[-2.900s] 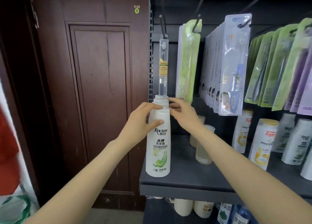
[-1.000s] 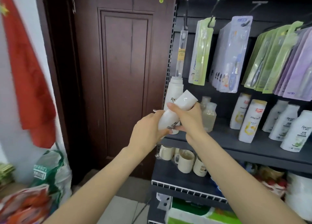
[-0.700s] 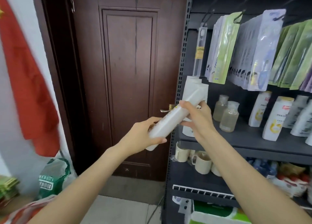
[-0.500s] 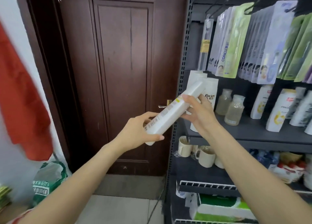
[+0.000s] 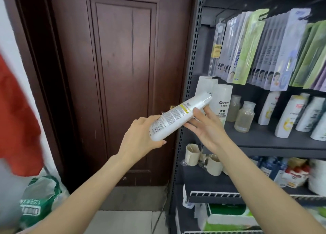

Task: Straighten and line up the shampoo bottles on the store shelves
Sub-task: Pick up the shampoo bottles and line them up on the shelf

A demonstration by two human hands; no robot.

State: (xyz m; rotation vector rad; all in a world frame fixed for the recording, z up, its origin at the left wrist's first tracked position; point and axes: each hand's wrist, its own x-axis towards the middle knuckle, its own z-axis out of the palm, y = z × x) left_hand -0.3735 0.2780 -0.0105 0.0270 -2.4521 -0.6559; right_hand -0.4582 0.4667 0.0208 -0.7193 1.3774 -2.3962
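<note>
Shelf (image 5: 264, 142) behind my hands: left (image 5: 139, 138) grips bottle (image 5: 178, 115) base, right (image 5: 206, 126) fingers straight under it, front label hidden.

A door (image 5: 121, 85) stands left of the shelf rack (image 5: 189, 85), and a held bottle (image 5: 178, 116) lies tilted in front of both, its base in the left hand (image 5: 141, 142) and its upper part against the right hand (image 5: 205, 128). Behind it, two upright bottles (image 5: 221, 101) stand at the left end of the shelf (image 5: 275, 142), with small jars (image 5: 244, 116) and more bottles (image 5: 289, 117) to their right. Hanging packs (image 5: 264, 48) sit above them, and cups (image 5: 213, 164) on the shelf below.

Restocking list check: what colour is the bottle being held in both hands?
White, with a yellow-green label patch, on the held bottle; head view.
</note>
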